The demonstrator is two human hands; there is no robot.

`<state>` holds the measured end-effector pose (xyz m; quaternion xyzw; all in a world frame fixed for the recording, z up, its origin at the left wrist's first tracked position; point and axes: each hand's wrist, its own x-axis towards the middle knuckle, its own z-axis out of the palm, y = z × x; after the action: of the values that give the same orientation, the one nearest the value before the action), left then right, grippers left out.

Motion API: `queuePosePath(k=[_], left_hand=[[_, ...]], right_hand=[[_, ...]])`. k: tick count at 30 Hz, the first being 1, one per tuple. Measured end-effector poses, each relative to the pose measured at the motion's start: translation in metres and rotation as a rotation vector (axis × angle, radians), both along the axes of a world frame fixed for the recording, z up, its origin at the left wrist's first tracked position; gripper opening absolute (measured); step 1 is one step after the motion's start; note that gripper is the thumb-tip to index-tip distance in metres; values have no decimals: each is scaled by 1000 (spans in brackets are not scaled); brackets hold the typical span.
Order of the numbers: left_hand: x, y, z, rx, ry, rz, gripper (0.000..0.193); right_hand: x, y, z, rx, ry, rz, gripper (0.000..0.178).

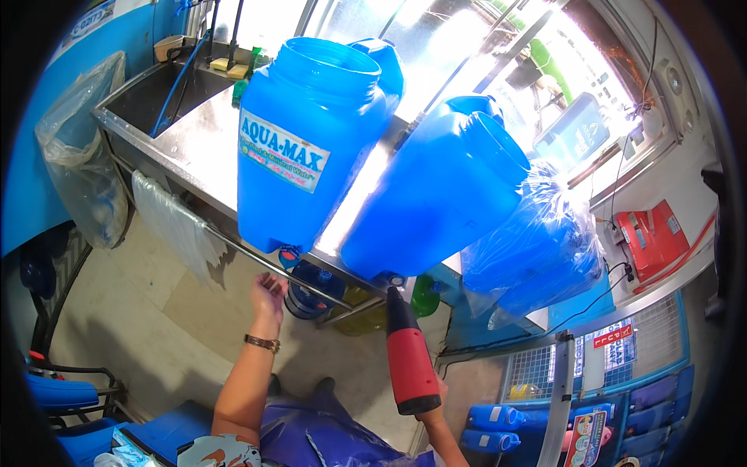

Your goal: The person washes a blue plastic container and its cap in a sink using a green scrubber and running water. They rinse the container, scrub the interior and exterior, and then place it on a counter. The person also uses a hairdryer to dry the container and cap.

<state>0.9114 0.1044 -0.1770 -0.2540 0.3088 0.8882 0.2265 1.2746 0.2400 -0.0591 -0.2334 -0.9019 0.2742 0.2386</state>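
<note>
My right hand (440,395) is wrapped around a red and black heat gun (412,354), mostly hidden behind its body. The black nozzle points up at the small spout fitting (396,280) low on a blue water container (436,194), tilted and uncapped; I cannot tell whether they touch. To its left, another open-mouthed blue container (284,210) with a white label stands on the steel counter. Its low spout (289,256) carries a blue and red seal. Just below that spout, beside the metal rail (257,257), my left hand (269,289) hovers with loosely bent fingers, seemingly holding nothing.
A steel sink (144,101) is at the far left, beside a hanging clear plastic bag (82,156). Bagged blue containers (545,257) stand to the right, near a red box (652,240) and cords. A large blue bottle (313,292) is under the counter.
</note>
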Motion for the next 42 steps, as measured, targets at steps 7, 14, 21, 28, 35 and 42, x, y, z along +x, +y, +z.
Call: queuePosePath(k=[7, 14, 21, 28, 35, 42], left_hand=[[-42, -2, 55, 35, 88, -281, 47], [-38, 4, 48, 126, 103, -198, 23], [-49, 26, 37, 86, 126, -251, 7], [-55, 38, 40, -5, 142, -315, 7], [-48, 29, 37, -30, 170, -277, 12], [-31, 18, 20, 77, 119, -251, 16]], right_hand=[[0, -2, -3, 5, 22, 5, 34], [5, -3, 3, 54, -15, -1, 33], [2, -9, 4, 58, -8, -10, 31], [2, -16, 8, -16, 3, -52, 30], [-1, -14, 4, 79, -11, -26, 31], [-12, -17, 2, 12, 15, -110, 35]])
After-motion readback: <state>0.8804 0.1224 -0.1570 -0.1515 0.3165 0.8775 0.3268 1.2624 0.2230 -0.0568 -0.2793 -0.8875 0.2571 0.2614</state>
